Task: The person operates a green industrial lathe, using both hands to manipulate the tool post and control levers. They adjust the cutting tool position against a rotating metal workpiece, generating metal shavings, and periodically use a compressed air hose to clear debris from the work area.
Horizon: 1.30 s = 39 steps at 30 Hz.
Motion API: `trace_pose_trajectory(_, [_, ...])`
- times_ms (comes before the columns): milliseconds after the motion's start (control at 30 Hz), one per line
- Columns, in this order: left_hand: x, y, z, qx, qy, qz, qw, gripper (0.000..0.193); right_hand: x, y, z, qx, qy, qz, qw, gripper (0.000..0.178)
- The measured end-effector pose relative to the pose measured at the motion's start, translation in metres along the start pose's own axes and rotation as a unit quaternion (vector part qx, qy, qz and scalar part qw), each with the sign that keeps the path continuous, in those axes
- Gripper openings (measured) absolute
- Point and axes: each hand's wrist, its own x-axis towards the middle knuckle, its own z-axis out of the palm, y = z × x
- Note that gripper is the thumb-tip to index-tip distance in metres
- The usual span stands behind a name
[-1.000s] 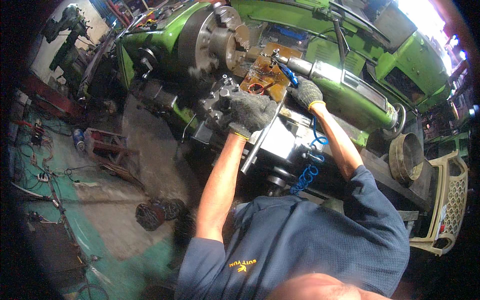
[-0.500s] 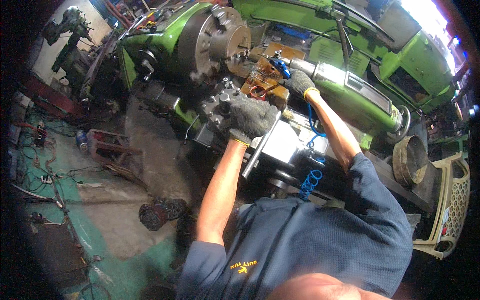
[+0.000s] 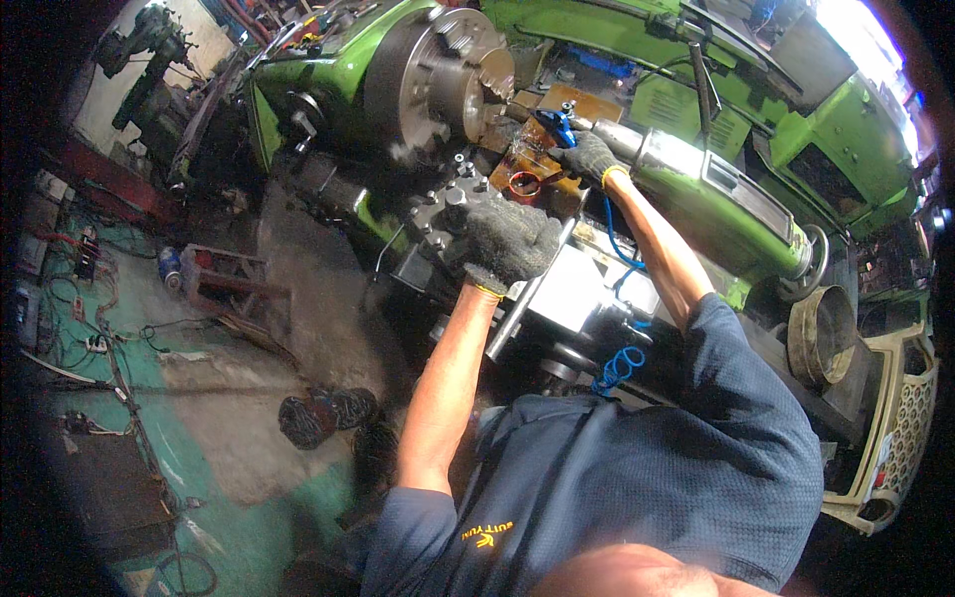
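My right hand [image 3: 589, 159], in a dark grey glove with a yellow cuff, is closed around a blue air blow gun [image 3: 557, 127]. It holds the gun beside the tailstock quill [image 3: 609, 137], and a coiled blue hose [image 3: 622, 366] hangs below. The big grey lathe chuck [image 3: 410, 85] lies to the left, its lower rim smeared. My left hand [image 3: 512, 239], gloved alike, rests with curled fingers against the bolted tool post [image 3: 444, 211]. A straight metal bar [image 3: 527, 298] runs along its finger side; what those fingers grip is hidden. A red ring-shaped object [image 3: 523, 184] sits just beyond that hand.
The green lathe's tailstock [image 3: 736, 199] extends to the right, ending in a handwheel [image 3: 814, 261]. A round metal drum [image 3: 821, 338] and a pale grille panel [image 3: 895, 428] stand at the right. Cables [image 3: 124, 393], a red frame [image 3: 229, 284] and a black bundle [image 3: 323, 413] lie on the left floor.
My right hand and the blow gun have moved slightly left, toward the chuck. The hanging hose coil has bunched up. My left hand stays by the tool post; the whole view has shifted a little.
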Motion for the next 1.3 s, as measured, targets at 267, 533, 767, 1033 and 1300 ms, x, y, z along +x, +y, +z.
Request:
trace_pose_trajectory(267, [-0.01, -0.009, 0.001, 0.032, -0.01, -0.003, 0.999, 0.021, 0.0, 0.002, 0.009, 0.021, -0.021, -0.004, 1.0, 0.04])
trace_pose_trajectory(533, [0.001, 0.0, 0.002, 0.012, 0.005, -0.004, 1.0, 0.032, -0.007, 0.01, -0.005, 0.021, -0.012, 0.007, 1.0, 0.041])
trace_pose_trajectory(767, [-0.001, 0.002, 0.002, 0.011, 0.006, -0.006, 1.0, 0.032, -0.001, 0.016, 0.002, 0.042, -0.003, 0.009, 0.999, 0.036])
trace_pose_trajectory(1033, [-0.001, -0.004, 0.004, -0.032, 0.006, 0.021, 0.999, 0.019, -0.003, 0.009, -0.007, 0.018, -0.03, 0.029, 0.999, 0.044])
trace_pose_trajectory(1300, [0.008, 0.008, -0.004, -0.069, 0.002, -0.015, 0.998, 0.026, -0.16, 0.09, -0.046, -0.139, 0.133, 0.007, 0.981, 0.052])
